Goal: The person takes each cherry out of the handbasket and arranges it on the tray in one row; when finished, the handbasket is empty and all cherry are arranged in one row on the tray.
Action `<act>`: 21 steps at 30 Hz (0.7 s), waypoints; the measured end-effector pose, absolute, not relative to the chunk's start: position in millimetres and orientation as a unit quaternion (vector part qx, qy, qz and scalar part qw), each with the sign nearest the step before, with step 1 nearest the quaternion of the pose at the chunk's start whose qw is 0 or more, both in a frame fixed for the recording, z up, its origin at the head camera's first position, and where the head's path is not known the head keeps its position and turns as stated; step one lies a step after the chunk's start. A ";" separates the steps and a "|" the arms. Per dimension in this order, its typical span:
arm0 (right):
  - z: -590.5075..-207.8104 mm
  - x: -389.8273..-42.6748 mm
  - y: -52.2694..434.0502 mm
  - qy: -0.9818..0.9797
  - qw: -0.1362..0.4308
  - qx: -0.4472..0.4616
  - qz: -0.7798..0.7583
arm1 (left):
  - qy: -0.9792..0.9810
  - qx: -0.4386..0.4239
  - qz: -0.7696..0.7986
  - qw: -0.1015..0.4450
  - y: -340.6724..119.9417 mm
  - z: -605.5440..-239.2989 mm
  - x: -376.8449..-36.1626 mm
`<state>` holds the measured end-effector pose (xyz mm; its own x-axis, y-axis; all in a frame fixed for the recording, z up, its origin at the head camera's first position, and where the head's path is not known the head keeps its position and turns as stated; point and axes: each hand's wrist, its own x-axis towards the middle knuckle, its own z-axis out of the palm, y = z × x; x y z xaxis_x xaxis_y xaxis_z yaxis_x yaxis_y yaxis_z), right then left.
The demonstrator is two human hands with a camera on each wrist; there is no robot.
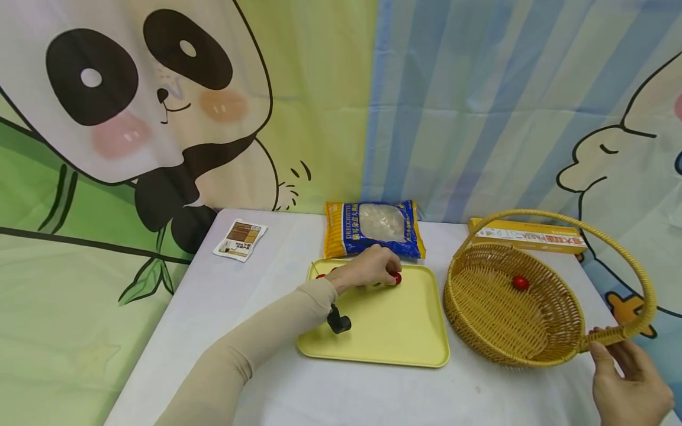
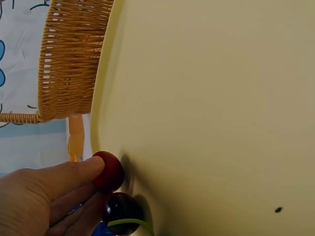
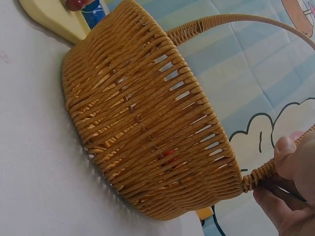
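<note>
A yellow tray [image 1: 383,331] lies mid-table. At its far edge my left hand [image 1: 391,275] curls its fingers around a small red cherry [image 1: 397,278]. In the left wrist view the fingertips [image 2: 91,169] pinch that cherry [image 2: 110,172], with a dark cherry [image 2: 120,212] just beside it. More red fruit [image 1: 321,275] peeks out behind the wrist. To the right stands a wicker basket [image 1: 538,349] with one red cherry [image 1: 520,283] inside. My right hand [image 1: 607,349] grips the base of the basket's handle [image 1: 618,334]; the right wrist view shows thumb and fingers [image 3: 288,157] around that handle [image 3: 258,174].
A blue-and-yellow pasta bag [image 1: 373,228] lies behind the tray, a yellow box [image 1: 527,236] behind the basket, and a small packet [image 1: 241,239] at the back left. The white table's left edge [image 1: 160,319] runs diagonally. A cartoon backdrop hangs behind.
</note>
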<state>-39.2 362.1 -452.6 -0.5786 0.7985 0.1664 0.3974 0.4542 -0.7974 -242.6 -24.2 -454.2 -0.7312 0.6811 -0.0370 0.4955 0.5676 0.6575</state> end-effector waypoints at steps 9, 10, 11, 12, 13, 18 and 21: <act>-452.5 -40.7 364.0 -0.799 0.274 -0.370 0.387 | 0.886 0.334 0.296 0.122 -22.7 -453.0 -241.5; -452.7 -40.5 364.0 -0.800 0.276 -0.368 0.385 | 0.886 0.335 0.297 0.120 -22.7 -452.3 -241.5; -453.0 -40.3 364.0 -0.801 0.279 -0.367 0.383 | 0.886 0.336 0.296 0.117 -22.7 -451.0 -241.6; -453.2 -40.1 364.0 -0.801 0.280 -0.366 0.382 | 0.886 0.338 0.296 0.116 -22.6 -450.0 -241.7; -453.5 -39.9 363.9 -0.802 0.281 -0.365 0.379 | 0.885 0.339 0.297 0.116 -22.8 -448.7 -241.7; -452.3 -40.3 363.9 -0.804 0.273 -0.374 0.373 | 0.876 0.328 0.331 0.123 -21.5 -441.1 -240.6; -453.0 -40.4 363.4 -0.805 0.272 -0.374 0.372 | 0.856 0.311 0.386 0.144 -16.4 -433.9 -236.2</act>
